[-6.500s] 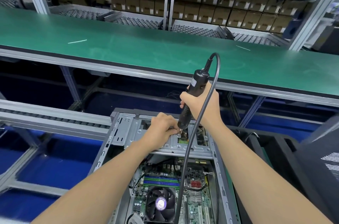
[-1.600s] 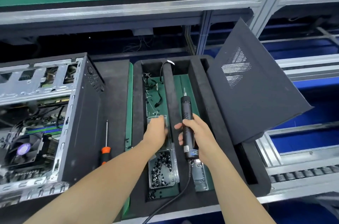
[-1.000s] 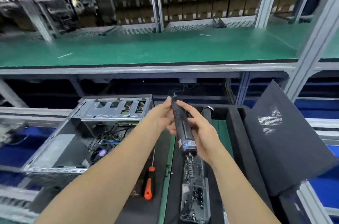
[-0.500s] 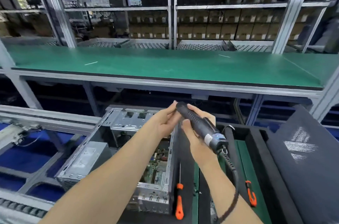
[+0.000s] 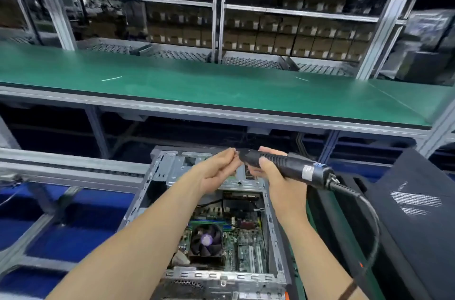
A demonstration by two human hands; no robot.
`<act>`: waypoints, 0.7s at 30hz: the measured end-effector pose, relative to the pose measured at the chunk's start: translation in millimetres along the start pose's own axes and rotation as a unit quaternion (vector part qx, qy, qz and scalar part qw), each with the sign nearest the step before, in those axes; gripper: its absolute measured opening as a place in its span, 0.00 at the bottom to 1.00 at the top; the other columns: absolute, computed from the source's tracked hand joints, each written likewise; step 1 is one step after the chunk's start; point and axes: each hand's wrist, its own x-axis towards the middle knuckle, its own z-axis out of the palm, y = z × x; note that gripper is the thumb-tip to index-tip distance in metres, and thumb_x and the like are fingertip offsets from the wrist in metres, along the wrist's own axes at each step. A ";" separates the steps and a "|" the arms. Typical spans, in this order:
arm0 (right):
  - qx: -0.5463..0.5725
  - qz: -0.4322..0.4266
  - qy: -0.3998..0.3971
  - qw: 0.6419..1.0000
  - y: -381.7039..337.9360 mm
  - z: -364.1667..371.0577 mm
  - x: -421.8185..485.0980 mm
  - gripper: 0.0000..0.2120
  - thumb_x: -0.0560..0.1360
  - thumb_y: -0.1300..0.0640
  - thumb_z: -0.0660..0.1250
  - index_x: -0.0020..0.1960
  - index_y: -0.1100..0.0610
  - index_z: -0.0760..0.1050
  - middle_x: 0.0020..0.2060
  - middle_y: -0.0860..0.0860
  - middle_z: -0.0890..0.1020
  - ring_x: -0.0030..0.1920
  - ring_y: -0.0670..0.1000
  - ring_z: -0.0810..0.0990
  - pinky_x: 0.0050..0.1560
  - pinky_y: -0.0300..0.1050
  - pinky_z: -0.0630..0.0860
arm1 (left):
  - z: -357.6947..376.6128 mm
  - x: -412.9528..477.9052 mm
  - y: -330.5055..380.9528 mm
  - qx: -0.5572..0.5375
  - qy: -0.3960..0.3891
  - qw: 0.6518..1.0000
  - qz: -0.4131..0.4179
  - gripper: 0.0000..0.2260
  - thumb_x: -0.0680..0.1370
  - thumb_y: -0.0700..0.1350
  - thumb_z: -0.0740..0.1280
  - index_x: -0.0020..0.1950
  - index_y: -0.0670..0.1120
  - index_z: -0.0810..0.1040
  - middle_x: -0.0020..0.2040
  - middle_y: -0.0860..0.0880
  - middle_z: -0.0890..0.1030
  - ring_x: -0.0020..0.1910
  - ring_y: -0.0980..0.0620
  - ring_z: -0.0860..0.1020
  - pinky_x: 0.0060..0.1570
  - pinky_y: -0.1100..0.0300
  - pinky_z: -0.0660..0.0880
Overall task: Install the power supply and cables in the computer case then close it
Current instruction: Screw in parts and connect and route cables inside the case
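The open computer case (image 5: pixel 157 171) lies below my hands, showing its motherboard and a CPU fan (image 5: pixel 206 242). My right hand (image 5: pixel 269 171) grips a black electric screwdriver (image 5: pixel 290 168), held almost level above the case's far end, its cable (image 5: pixel 369 221) looping down to the right. My left hand (image 5: pixel 216 169) has its fingertips pinched together at the screwdriver's tip; whatever they hold is too small to make out. The black side panel (image 5: pixel 418 213) leans at the right.
A long green workbench (image 5: pixel 221 85) runs across behind the case, with shelves of boxes beyond. A black foam tray (image 5: pixel 317 213) sits right of the case. Metal conveyor rails (image 5: pixel 61 166) and blue floor lie to the left.
I took the screwdriver from the tray and swung back over the case. The screwdriver has tipped to nearly level, with my left fingertips kept at its tip.
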 end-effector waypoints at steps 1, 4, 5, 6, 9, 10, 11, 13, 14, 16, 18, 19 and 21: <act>0.000 0.004 0.006 1.000 0.3 2.2 1.7 0.10 0.79 0.61 0.71 0.57 0.51 0.85 0.51 0.52 0.89 0.50 0.56 0.89 0.53 0.53 0.86 | -6.6 1.4 3.9 0.038 -0.014 0.999 0.001 0.09 0.79 0.35 0.67 0.59 0.33 0.79 0.53 0.37 0.85 0.50 0.45 0.86 0.48 0.54 0.84; 0.020 0.027 0.011 0.999 -4.6 5.3 9.6 0.09 0.78 0.60 0.71 0.55 0.54 0.86 0.48 0.54 0.89 0.46 0.58 0.89 0.44 0.46 0.86 | -23.0 7.5 16.2 0.161 -0.036 0.986 0.012 0.18 0.73 0.37 0.73 0.61 0.33 0.79 0.53 0.37 0.85 0.54 0.43 0.85 0.47 0.56 0.83; 0.021 0.032 0.009 0.999 -6.2 5.0 13.7 0.08 0.77 0.60 0.71 0.54 0.54 0.86 0.48 0.55 0.89 0.45 0.59 0.89 0.42 0.45 0.86 | -26.1 9.1 19.3 0.194 -0.038 0.980 0.017 0.18 0.71 0.38 0.74 0.59 0.33 0.81 0.53 0.36 0.85 0.55 0.42 0.85 0.48 0.56 0.83; 0.019 0.036 0.006 0.999 -7.1 4.5 18.1 0.08 0.77 0.60 0.71 0.53 0.54 0.87 0.48 0.55 0.89 0.45 0.60 0.89 0.42 0.47 0.86 | -28.1 11.3 21.5 0.221 -0.041 0.974 0.023 0.16 0.71 0.39 0.75 0.57 0.34 0.82 0.53 0.36 0.85 0.55 0.41 0.85 0.48 0.56 0.83; -0.008 0.048 0.002 0.999 -4.7 2.7 31.4 0.07 0.76 0.58 0.72 0.51 0.51 0.88 0.48 0.55 0.89 0.46 0.61 0.89 0.48 0.56 0.86 | -29.7 16.4 21.8 0.267 -0.043 0.962 0.040 0.14 0.71 0.40 0.75 0.54 0.36 0.84 0.53 0.35 0.85 0.55 0.40 0.85 0.48 0.57 0.83; -0.011 0.054 0.000 0.998 -2.5 2.4 35.6 0.07 0.75 0.57 0.72 0.51 0.51 0.88 0.48 0.55 0.89 0.46 0.60 0.89 0.49 0.58 0.86 | -30.2 18.2 21.0 0.279 -0.043 0.958 0.050 0.13 0.71 0.41 0.76 0.53 0.36 0.84 0.53 0.35 0.85 0.55 0.40 0.85 0.48 0.56 0.83; -0.011 0.062 -0.004 0.998 -0.7 2.6 39.7 0.08 0.73 0.54 0.73 0.51 0.50 0.88 0.48 0.55 0.89 0.46 0.60 0.89 0.50 0.58 0.86 | -30.9 19.5 20.5 0.295 -0.043 0.952 0.067 0.11 0.71 0.41 0.76 0.51 0.38 0.85 0.52 0.35 0.85 0.54 0.40 0.85 0.48 0.56 0.83; -0.016 0.074 -0.010 0.997 3.5 4.8 48.4 0.11 0.70 0.50 0.73 0.51 0.50 0.87 0.47 0.55 0.89 0.43 0.61 0.89 0.49 0.59 0.86 | -31.8 21.3 21.1 0.366 -0.025 0.922 0.123 0.04 0.74 0.40 0.76 0.48 0.43 0.87 0.50 0.38 0.86 0.52 0.41 0.86 0.48 0.55 0.83; -0.021 0.073 -0.012 0.997 5.4 6.8 53.0 0.12 0.70 0.49 0.73 0.51 0.50 0.86 0.46 0.55 0.89 0.41 0.61 0.88 0.47 0.59 0.86 | -32.1 22.3 21.8 0.409 -0.008 0.899 0.157 0.02 0.75 0.41 0.76 0.46 0.46 0.88 0.49 0.41 0.87 0.50 0.43 0.86 0.47 0.56 0.83; -0.028 0.059 -0.014 0.998 9.5 11.6 63.1 0.09 0.72 0.50 0.73 0.51 0.50 0.85 0.43 0.56 0.88 0.36 0.61 0.87 0.43 0.60 0.86 | -33.3 25.0 23.2 0.462 0.019 0.863 0.204 0.03 0.75 0.42 0.76 0.45 0.50 0.88 0.46 0.45 0.87 0.47 0.46 0.86 0.46 0.58 0.82; -0.031 0.049 -0.008 0.998 13.6 16.3 73.3 0.03 0.75 0.52 0.72 0.48 0.49 0.84 0.41 0.56 0.88 0.33 0.61 0.85 0.40 0.60 0.84 | -36.4 28.2 24.4 0.471 0.025 0.854 0.220 0.06 0.77 0.40 0.75 0.47 0.51 0.88 0.46 0.46 0.87 0.46 0.47 0.86 0.45 0.61 0.81; -0.032 0.049 -0.003 0.998 15.3 18.4 78.3 0.02 0.75 0.53 0.72 0.47 0.49 0.84 0.40 0.57 0.87 0.32 0.60 0.84 0.39 0.59 0.83 | -38.6 29.4 25.1 0.471 0.025 0.854 0.221 0.07 0.78 0.39 0.73 0.48 0.50 0.88 0.46 0.46 0.87 0.46 0.48 0.86 0.46 0.62 0.81; -0.022 0.063 0.004 0.998 18.5 21.6 86.9 0.03 0.75 0.53 0.72 0.47 0.50 0.84 0.40 0.57 0.88 0.31 0.60 0.84 0.37 0.56 0.83 | -42.4 30.8 25.3 0.463 0.024 0.859 0.218 0.08 0.79 0.36 0.71 0.52 0.47 0.87 0.47 0.46 0.87 0.45 0.49 0.85 0.46 0.63 0.80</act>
